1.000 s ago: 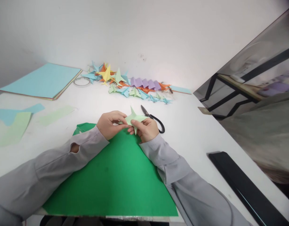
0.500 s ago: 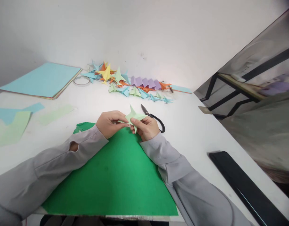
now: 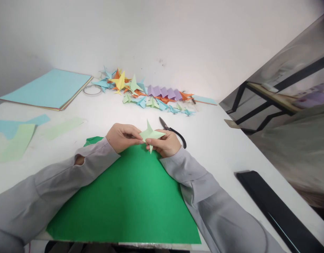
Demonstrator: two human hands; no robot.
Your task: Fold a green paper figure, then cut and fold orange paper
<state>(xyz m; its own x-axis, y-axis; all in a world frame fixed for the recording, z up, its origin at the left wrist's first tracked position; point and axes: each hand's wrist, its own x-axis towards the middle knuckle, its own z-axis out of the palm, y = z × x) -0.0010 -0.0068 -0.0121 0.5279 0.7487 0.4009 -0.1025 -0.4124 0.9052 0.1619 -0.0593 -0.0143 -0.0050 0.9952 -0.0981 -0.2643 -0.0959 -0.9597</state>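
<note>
A pale green folded paper star (image 3: 150,133) with pointed arms is held between my two hands, above the far part of a green sheet (image 3: 125,196). My left hand (image 3: 123,137) pinches the star's left side between thumb and fingertips. From the right, my right hand (image 3: 168,143) grips it, thumb across the front and fingers behind. One point stands up and another hangs down below the right thumb. Just beyond my right hand lies a pair of black-handled scissors (image 3: 175,131), partly hidden by that hand.
Folded paper stars (image 3: 120,81) in several colours and a purple pleated strip (image 3: 164,92) lie along the wall. At left are a paper stack (image 3: 48,88), a tape roll (image 3: 92,90) and paper scraps (image 3: 18,142). A long black object (image 3: 272,207) rests at right.
My left hand has shifted slightly left and its fingertips now sit at the star's edge. The star is tilted a little differently in my right hand, its lower point hanging slightly lower.
</note>
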